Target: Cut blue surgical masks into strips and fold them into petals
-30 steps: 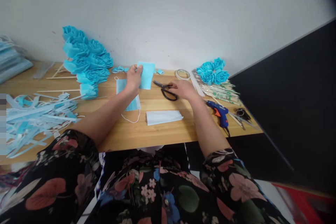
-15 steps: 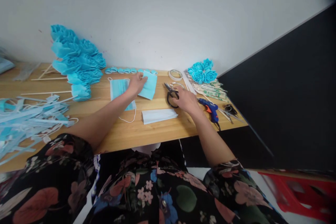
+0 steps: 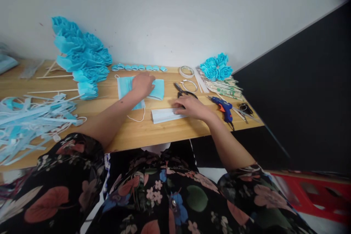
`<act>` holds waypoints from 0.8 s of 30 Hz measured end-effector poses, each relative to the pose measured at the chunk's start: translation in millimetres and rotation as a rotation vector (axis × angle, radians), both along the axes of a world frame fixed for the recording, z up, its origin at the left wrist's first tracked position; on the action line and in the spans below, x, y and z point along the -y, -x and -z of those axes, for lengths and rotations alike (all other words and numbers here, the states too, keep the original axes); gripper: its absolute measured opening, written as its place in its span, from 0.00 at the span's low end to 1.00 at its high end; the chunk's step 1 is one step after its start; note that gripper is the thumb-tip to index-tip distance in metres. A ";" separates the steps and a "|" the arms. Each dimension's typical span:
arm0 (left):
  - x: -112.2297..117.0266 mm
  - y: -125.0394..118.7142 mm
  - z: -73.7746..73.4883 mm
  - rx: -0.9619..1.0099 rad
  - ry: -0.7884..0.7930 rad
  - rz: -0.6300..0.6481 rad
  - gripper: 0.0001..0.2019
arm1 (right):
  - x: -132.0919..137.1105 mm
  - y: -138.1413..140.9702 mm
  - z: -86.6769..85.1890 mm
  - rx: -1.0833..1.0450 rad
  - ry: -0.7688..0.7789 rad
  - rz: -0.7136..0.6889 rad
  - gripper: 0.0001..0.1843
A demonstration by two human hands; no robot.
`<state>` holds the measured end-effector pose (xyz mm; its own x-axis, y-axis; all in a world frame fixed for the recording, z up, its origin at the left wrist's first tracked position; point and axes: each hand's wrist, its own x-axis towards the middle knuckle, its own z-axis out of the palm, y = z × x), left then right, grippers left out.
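Observation:
My left hand [image 3: 143, 85] rests over a cut light-blue mask piece [image 3: 158, 90], fingers loosely bent and apart; its fingertips are partly hidden. Under and left of that hand lies a whole blue face mask [image 3: 124, 85] with white ear loops. My right hand [image 3: 191, 106], fingers apart, hangs over the right end of a folded pale strip [image 3: 164, 116]. Just behind the right hand, black-handled scissors [image 3: 179, 88] lie on the table, their handles partly covered by it.
Blue fabric roses [image 3: 82, 55] stand at the back left, above a heap of cut strips [image 3: 33, 124]. Small blue rolls [image 3: 135, 67] line the wall. To the right are a tape roll [image 3: 187, 71], more roses [image 3: 216, 67], wrapped sticks [image 3: 225, 89] and a blue glue gun [image 3: 224, 109].
My right hand has let go of the scissors and moved toward me over the pale strip. My left hand has lowered the cut blue piece onto the table beside the mask.

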<state>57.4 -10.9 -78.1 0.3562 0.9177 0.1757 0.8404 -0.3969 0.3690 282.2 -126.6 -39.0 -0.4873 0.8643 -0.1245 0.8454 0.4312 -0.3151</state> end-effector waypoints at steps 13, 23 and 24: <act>6.7 -25.5 -23.7 1.212 0.645 0.361 0.31 | -37.5 22.8 0.0 -1.074 -0.147 0.492 0.15; 1.7 -23.6 -10.0 1.286 0.496 0.146 0.19 | -65.9 44.0 5.1 -1.131 0.050 0.387 0.35; -0.2 -23.2 -8.3 1.276 0.501 0.147 0.19 | -69.4 43.1 3.5 -1.147 0.080 0.386 0.33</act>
<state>80.6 -10.7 -69.8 0.2975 0.9477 0.1160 -0.2229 -0.0492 0.9736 239.1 -57.2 -42.5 -0.0615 0.9867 0.1507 0.1259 0.1574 -0.9795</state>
